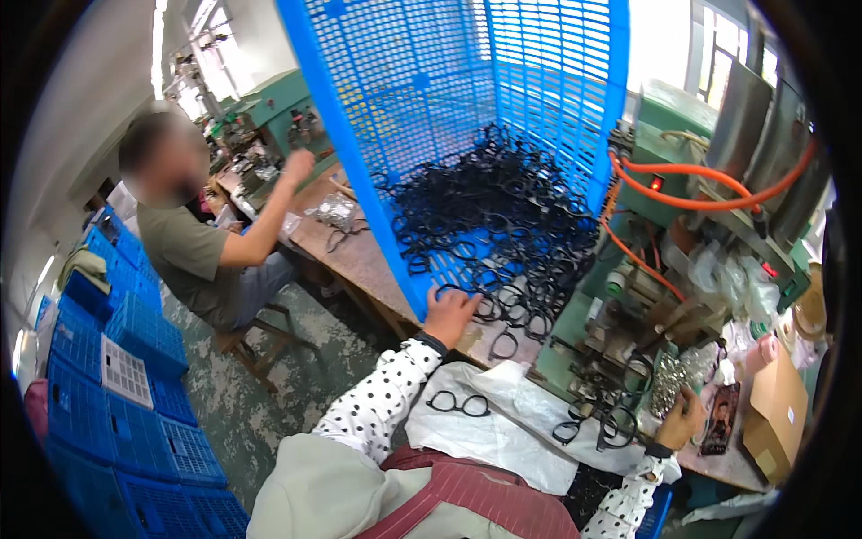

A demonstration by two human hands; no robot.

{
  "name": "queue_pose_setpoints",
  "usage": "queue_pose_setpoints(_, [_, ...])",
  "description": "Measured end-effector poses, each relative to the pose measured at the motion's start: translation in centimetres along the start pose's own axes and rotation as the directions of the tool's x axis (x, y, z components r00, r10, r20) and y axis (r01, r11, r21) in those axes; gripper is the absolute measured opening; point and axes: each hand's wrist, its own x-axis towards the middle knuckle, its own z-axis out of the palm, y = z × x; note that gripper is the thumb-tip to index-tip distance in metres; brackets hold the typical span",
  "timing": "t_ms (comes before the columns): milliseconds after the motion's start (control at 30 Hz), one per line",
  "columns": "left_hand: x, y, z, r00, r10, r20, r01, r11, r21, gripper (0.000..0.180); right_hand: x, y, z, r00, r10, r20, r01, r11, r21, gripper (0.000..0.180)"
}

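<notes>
My left hand [452, 318] is at the low front edge of a tall blue plastic crate [415, 304], fingers closed on a black eyeglass frame [486, 308] at the edge of the heap. Behind it, many black eyeglass frames [503, 198] lie tangled in the tipped crate, several spilling onto the bench. My right hand [681, 420] is beside a pile of small shiny metal parts [668, 382], its fingers curled together; what they hold is too small to make out. One eyeglass frame [459, 403] without lenses lies on white cloth [485, 436] across my lap.
More eyeglass frames [618, 426] hang at the bench edge near a green machine [669, 148] with an orange hose [691, 203]. A cardboard box [776, 409] and a phone [720, 418] lie at right. A co-worker [202, 234] sits at left, near stacked blue crates [135, 386].
</notes>
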Motion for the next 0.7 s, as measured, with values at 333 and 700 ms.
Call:
queue_pose_setpoints(333, [5.6, 9.8, -9.8, 0.913, 0.096, -0.397, -0.291, 0.835, -0.468, 0.048, 2.5, -12.0, -0.9, 0.969, 0.115, 0.217, -0.231, 0.729, 0.644, 0.017])
queue_pose_setpoints(700, [8.2, 21.1, -13.2, 0.684, 0.459, -0.567, -0.71, 0.239, -0.663, 0.047, 2.8, -16.5, -1.3, 0.936, 0.17, 0.307, -0.331, 0.723, 0.607, 0.043])
